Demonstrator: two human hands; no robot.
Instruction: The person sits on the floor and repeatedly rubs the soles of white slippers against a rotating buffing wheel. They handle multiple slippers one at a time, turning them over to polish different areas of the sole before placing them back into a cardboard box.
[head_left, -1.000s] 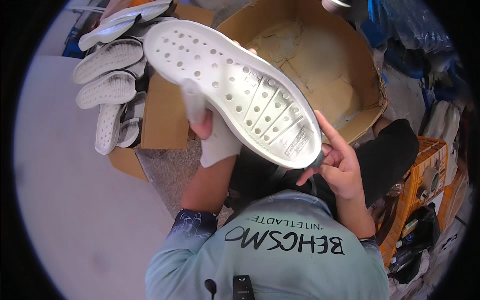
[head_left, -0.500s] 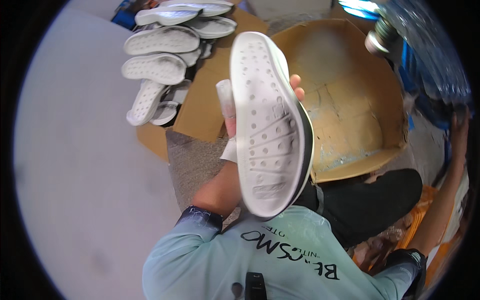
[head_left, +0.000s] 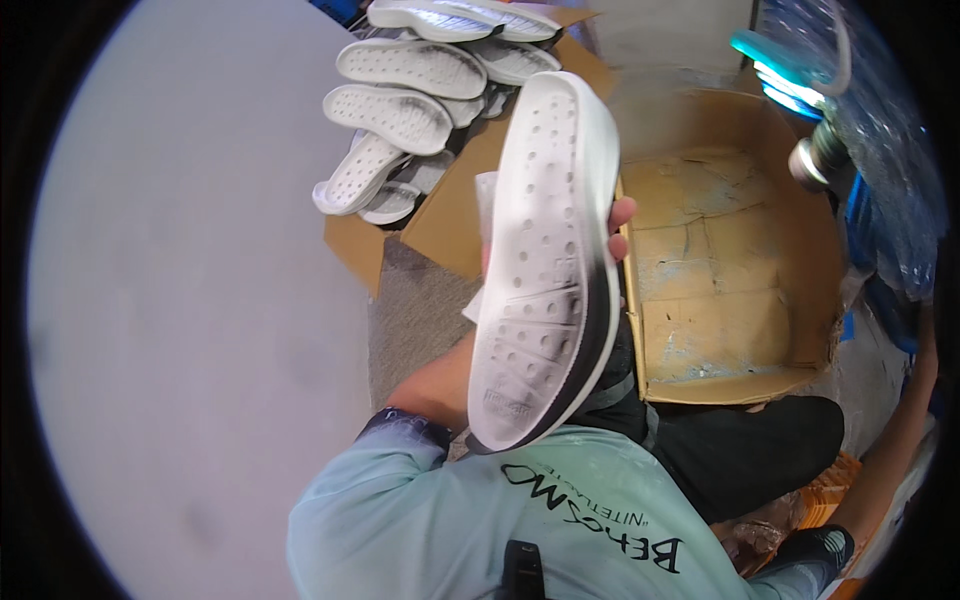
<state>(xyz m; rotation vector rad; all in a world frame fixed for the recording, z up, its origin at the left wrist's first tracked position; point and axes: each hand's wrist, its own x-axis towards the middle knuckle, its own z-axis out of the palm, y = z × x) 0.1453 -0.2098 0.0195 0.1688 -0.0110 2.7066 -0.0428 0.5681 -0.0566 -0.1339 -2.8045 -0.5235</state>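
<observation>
My left hand (head_left: 621, 228) is closed around a thick shoe sole (head_left: 545, 250), held up in front of me nearly upright. The sole is white, dotted with small round hollows, with grooves toward its lower end and a dark band along its lower right side. Two fingertips show at its right edge; a white wrapping on my hand shows at the left edge, and the palm is hidden behind the sole. My right forearm (head_left: 895, 430) reaches up along the right rim, away from the sole. Its hand runs into the dark picture edge, so its fingers cannot be made out.
Several similar white soles (head_left: 410, 68) lie stacked at the upper left on cardboard (head_left: 455, 225). A large open cardboard box (head_left: 735, 390) stands right of the sole. Beyond it are a lit lamp (head_left: 785, 85) and clear plastic wrapping (head_left: 885, 150). A pale surface (head_left: 200, 300) fills the left.
The sole, still in my left hand, has tilted, showing more of its right side wall. The stack and box appear shifted rightward as the view turned. My right hand sits lower at the rim.
</observation>
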